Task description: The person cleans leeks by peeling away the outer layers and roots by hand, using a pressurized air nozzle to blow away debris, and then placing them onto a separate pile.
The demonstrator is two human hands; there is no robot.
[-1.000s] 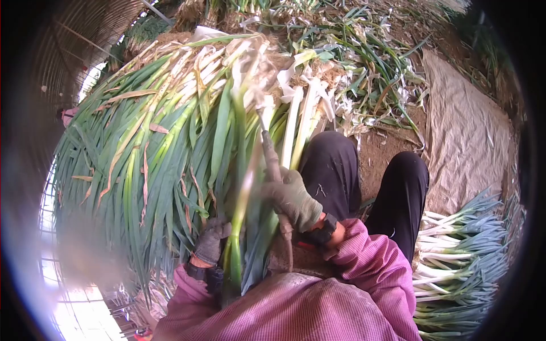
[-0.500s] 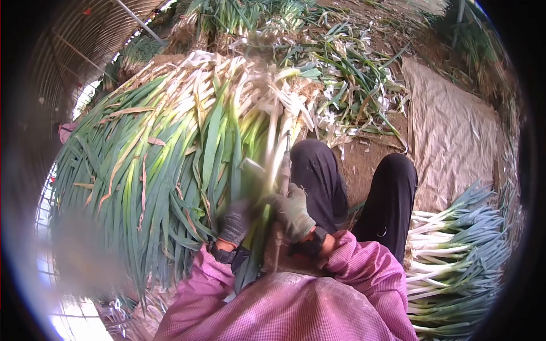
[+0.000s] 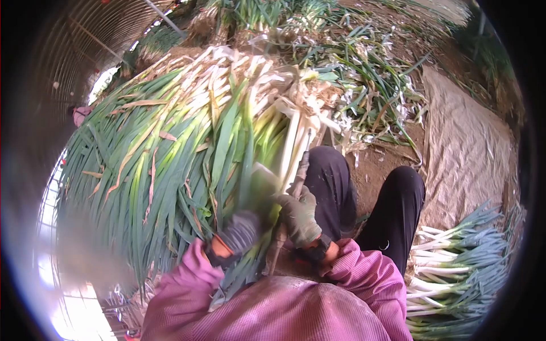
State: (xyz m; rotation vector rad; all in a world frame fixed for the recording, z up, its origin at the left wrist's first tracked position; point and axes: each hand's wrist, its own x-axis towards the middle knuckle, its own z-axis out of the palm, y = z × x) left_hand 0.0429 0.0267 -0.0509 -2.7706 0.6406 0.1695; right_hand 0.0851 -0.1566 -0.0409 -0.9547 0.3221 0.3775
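My right hand [image 3: 300, 217], in a pale work glove, is closed around a rod-like air nozzle [image 3: 301, 170] with a thin metal tip pointing up and away. Its thumb lies against white green onion stalks [image 3: 291, 142], whose roots face away from me. My left hand [image 3: 242, 232], in a dark grey striped glove, is curled and blurred just left of the nozzle. A smeared green onion leaf [image 3: 263, 186] with a pale end runs up from its fingers. Beside it spreads a large heap of green onions [image 3: 170, 153], leaves towards me.
Cleaned green onions [image 3: 449, 270] lie stacked at the lower right. A wrinkled brown sheet [image 3: 463, 142] covers the ground above them. Stripped leaves and peelings [image 3: 375, 85] litter the soil beyond my knees [image 3: 398, 199]. More bundled green onions [image 3: 256, 14] stand at the back.
My left hand has shifted slightly down and towards me, with the blurred leaf. My right hand keeps its grip on the air nozzle. The whole view has shifted a little.
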